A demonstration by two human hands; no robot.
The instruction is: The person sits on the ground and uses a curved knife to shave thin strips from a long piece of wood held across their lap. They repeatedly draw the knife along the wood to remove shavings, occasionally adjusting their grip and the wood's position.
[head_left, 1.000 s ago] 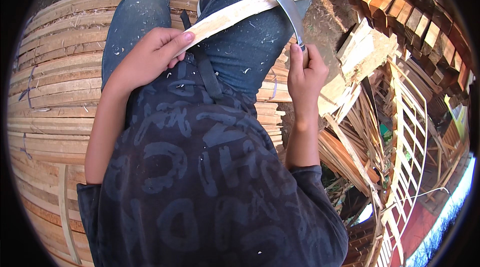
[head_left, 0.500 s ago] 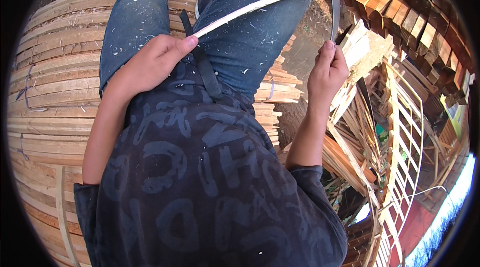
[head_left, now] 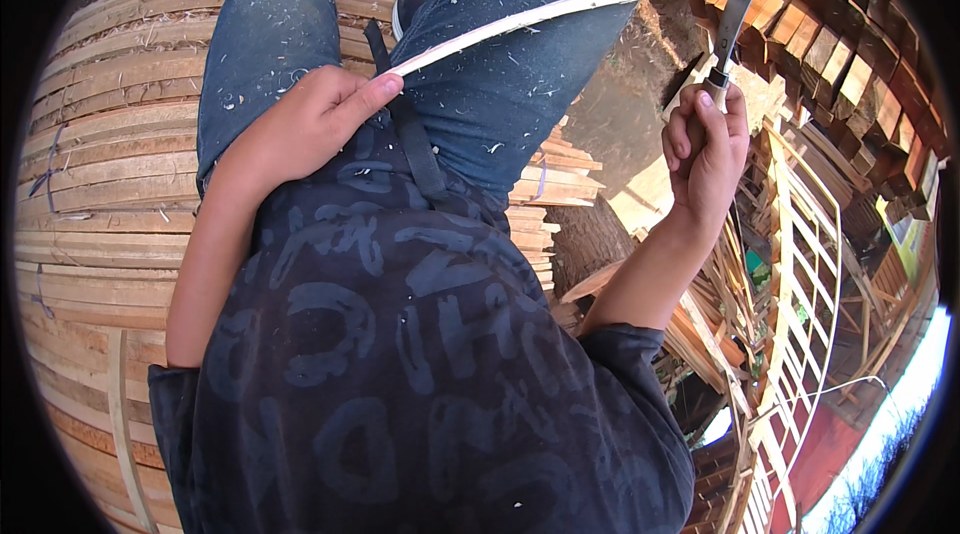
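Observation:
My left hand (head_left: pixel 330 119) is closed round the near end of a thin, pale wooden strip (head_left: pixel 560 10), thumb lying along it. The strip runs across my thighs to the right, looking curved in this wide view. In my right hand (head_left: pixel 708 139) is a knife (head_left: pixel 738 19) with a curved metal blade and a light handle, gripped in closed fingers. Its blade points up and away, close to the strip's far end; whether they touch I cannot tell. Wood shavings are scattered over my jeans (head_left: pixel 530 64).
Stacked wooden boards (head_left: pixel 110 189) lie to my left and beneath me. A pile of cut timber (head_left: pixel 830 44) rises at the far right. Nearer on the right are a slatted wooden frame (head_left: pixel 800 304) and loose strips. A dark strap (head_left: pixel 412 139) hangs at my waist.
My right hand has moved right with the knife, and the blade has swung from upright to a rightward tilt. The strip's far end has dropped slightly; my left hand has barely shifted.

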